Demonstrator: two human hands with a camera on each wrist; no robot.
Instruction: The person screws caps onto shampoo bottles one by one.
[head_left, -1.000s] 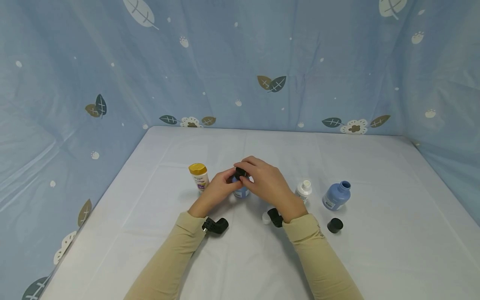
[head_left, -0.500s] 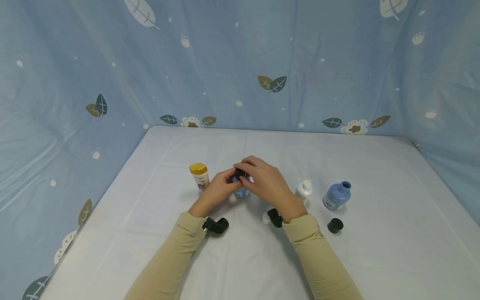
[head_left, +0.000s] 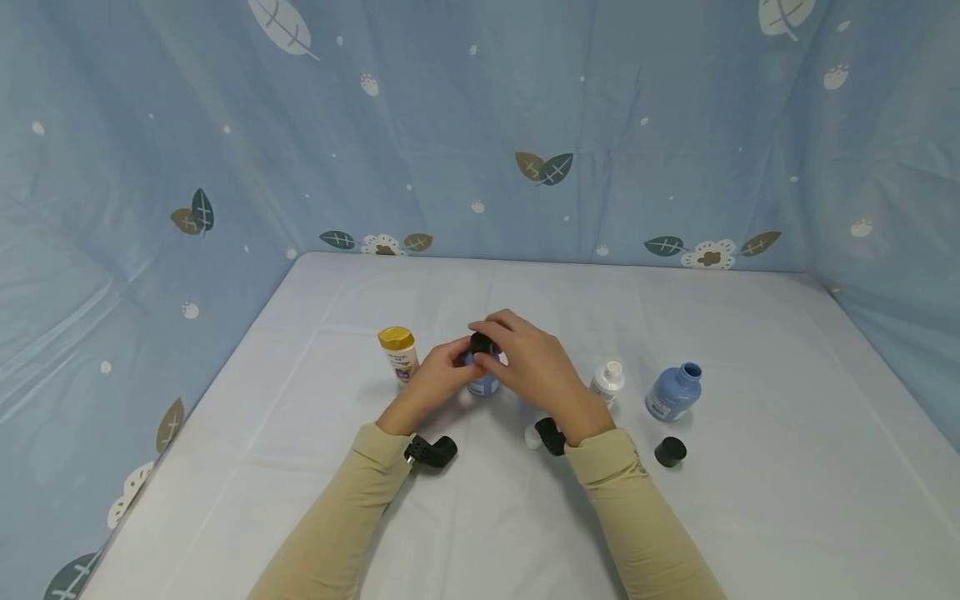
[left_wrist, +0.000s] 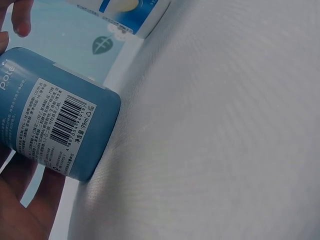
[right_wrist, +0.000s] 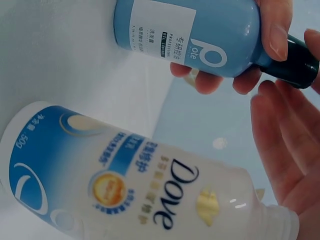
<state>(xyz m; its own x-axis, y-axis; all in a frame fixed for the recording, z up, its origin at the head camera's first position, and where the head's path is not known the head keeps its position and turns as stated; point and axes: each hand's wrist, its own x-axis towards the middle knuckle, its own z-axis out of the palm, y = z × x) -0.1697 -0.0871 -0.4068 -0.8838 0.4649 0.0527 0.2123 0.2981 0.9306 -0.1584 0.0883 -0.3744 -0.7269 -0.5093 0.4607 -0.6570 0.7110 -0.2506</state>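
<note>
I judge the blue bottle [head_left: 483, 386] light, stiff and slick, best held by its shoulder, where my left hand [head_left: 437, 372] grips at nine o'clock, right hand [head_left: 532, 361] pinching the black cap [head_left: 481, 343].

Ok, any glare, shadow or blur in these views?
Head: soft shadow beside the beige fabric right sleeve on the white cloth; left wrist: dimmer, but the rounded blue plastic bottle looks sharp; right wrist: small highlights on the white-and-blue plastic Dove bottle.
</note>
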